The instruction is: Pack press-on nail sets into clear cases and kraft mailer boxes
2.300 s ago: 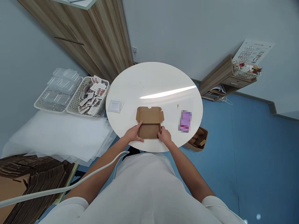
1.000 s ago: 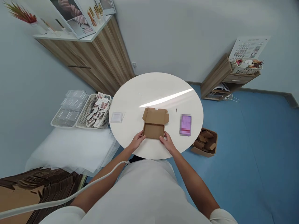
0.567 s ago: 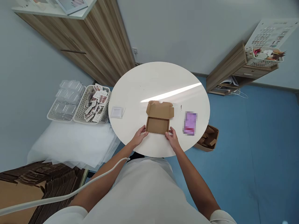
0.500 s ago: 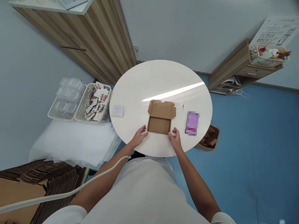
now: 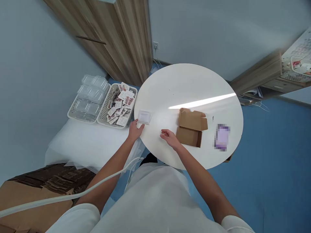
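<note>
My left hand (image 5: 136, 130) is at the left edge of the round white table, its thumb and fingers apart beside a small flat white packet (image 5: 144, 116). Whether the fingertips touch the packet I cannot tell. Over the table, left of an open brown cardboard box (image 5: 189, 136), hovers my right hand (image 5: 170, 138); its fingers are loosely curved and nothing shows in them. The box lies with its lid folded back toward the far side, and its tray holds nothing visible. My right forearm passes in front of the box's near left corner.
The white table (image 5: 194, 77) also carries a blurred purple item (image 5: 222, 137) on the right. Left of it stand a basket of printed cards (image 5: 121, 105) and a basket of clear plastic boxes (image 5: 88, 98). White sheets (image 5: 80, 139) and flattened cardboard (image 5: 31, 197) lie lower left.
Both hands have left the cardboard box's sides and moved left, the left one to the white packet. The view has turned left, so the table appears farther right.
</note>
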Motion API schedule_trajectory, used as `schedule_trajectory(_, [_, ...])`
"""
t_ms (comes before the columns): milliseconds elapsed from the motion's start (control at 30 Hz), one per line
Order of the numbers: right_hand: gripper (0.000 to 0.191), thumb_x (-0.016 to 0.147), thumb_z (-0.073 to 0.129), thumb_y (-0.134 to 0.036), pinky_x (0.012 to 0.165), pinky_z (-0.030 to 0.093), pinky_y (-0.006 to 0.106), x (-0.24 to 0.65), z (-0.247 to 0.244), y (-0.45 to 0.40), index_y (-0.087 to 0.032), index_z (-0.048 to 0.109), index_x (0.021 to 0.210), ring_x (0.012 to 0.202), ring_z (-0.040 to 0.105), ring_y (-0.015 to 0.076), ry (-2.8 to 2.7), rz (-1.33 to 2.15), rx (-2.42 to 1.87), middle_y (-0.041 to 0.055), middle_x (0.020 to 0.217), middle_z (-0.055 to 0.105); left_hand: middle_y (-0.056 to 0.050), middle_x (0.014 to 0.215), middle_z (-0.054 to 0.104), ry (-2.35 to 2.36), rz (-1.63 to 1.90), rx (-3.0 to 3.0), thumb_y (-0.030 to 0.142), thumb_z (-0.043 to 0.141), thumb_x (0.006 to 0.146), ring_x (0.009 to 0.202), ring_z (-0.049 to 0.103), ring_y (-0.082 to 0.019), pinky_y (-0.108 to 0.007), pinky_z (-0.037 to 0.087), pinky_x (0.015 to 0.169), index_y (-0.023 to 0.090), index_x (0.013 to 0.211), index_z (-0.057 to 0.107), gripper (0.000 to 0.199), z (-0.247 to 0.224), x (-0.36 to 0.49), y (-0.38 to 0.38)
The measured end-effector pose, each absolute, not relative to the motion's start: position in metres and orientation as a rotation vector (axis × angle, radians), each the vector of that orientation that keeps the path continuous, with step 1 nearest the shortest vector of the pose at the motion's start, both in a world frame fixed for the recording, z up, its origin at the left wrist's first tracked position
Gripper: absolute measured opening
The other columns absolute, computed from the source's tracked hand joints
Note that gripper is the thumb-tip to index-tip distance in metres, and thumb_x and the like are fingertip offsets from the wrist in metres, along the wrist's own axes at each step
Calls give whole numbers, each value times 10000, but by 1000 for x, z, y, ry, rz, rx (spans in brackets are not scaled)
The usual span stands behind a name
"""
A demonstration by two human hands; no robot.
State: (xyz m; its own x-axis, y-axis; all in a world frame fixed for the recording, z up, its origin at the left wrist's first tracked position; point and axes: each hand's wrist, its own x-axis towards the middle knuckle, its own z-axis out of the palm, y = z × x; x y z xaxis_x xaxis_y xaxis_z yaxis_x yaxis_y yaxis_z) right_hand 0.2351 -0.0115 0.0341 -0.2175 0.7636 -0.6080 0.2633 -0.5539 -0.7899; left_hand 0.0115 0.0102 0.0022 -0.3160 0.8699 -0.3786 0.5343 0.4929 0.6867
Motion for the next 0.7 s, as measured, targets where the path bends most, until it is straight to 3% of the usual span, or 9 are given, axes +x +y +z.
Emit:
schedule_trajectory(133, [551, 685, 578, -337, 872, 410, 301, 186, 23, 16, -211, 454, 1207, 1087, 484, 181, -949, 1809, -1713, 83, 1278, 454, -151, 1295, 378, 1942, 523, 1172, 371, 484, 789, 1103, 458, -227, -324, 386, 880, 147, 1317, 293, 604, -8, -4, 31])
schedule_trajectory(267, [569, 701, 555, -313, 845, 431, 282, 150, 12, 32, -214, 414, 1243, 1098, 489, 175, -817, 1747, -1744, 85, 1300, 436, -126, 1163, 483, 1950, 489, 1241, 302, 454, 803, 980, 512, -193, -320, 388, 869, 137, 1320, 301, 564, -15, -9, 42])
schedule_trajectory(467, [467, 721, 534, -317, 860, 415, 292, 130, -8, 46, -186, 471, 1164, 963, 560, 150, -955, 1500, -1878, 71, 1096, 584, -79, 942, 523, 1899, 483, 1370, 247, 466, 778, 772, 529, -166, -316, 422, 794, 156, 1251, 439, 482, -22, -12, 49])
schedule_trajectory(700, [360, 707, 530, -284, 749, 448, 295, 137, -21, 44, -243, 469, 1060, 784, 576, 128, -1056, 1446, -1888, 4, 903, 610, -53, 893, 531, 1849, 607, 1212, 231, 546, 717, 752, 510, -154, -309, 420, 770, 173, 1208, 486, 497, -26, -7, 41])
